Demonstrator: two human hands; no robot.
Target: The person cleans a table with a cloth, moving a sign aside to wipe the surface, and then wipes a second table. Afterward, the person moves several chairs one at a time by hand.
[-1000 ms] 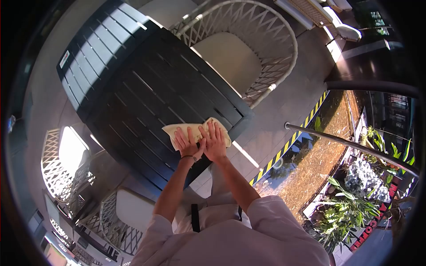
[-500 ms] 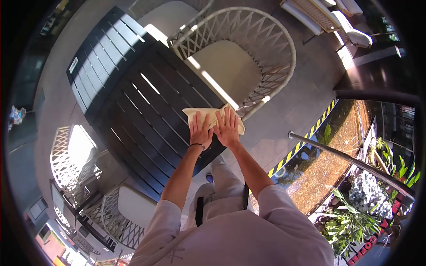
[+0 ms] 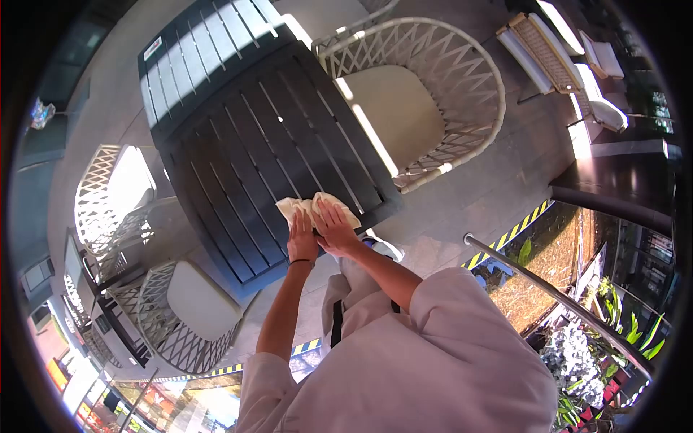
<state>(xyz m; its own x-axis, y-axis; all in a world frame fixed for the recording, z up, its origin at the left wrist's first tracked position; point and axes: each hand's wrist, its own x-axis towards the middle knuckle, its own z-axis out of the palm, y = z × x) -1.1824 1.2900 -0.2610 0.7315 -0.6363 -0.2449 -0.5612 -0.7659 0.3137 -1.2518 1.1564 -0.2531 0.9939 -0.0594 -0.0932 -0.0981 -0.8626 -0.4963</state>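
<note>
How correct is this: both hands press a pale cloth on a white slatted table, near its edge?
One point is wrong: in the head view the slatted table is dark, not white. The left hand and right hand do press the pale cloth near its edge.

Left hand (image 3: 302, 242), right hand (image 3: 334, 229) flat, seemingly touching.

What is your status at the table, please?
Open and flat on cloth: left hand, right hand. Cloth at near edge of dark table. Beyond it, white chair, apart.
</note>
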